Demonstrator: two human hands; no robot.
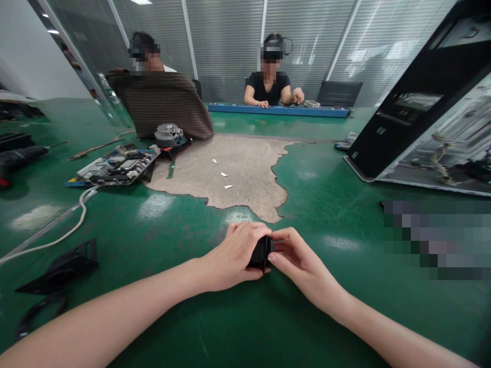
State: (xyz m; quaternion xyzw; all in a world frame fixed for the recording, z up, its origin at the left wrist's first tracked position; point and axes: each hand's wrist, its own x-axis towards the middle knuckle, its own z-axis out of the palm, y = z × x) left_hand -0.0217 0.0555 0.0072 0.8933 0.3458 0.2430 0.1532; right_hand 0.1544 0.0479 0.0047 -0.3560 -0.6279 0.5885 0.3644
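Near the centre front of the green table, a small black part is held between my two hands. My left hand wraps round its left side, with the fingers over the top and the thumb beneath. On the other side, my right hand pinches the part's right edge between thumb and fingers. Its exact shape is partly hidden by my fingers.
A circuit board and a metal fan-like part lie at left, beside a cable. Black plastic pieces rest front left. A computer case stands right. Two people sit beyond a blue bar.
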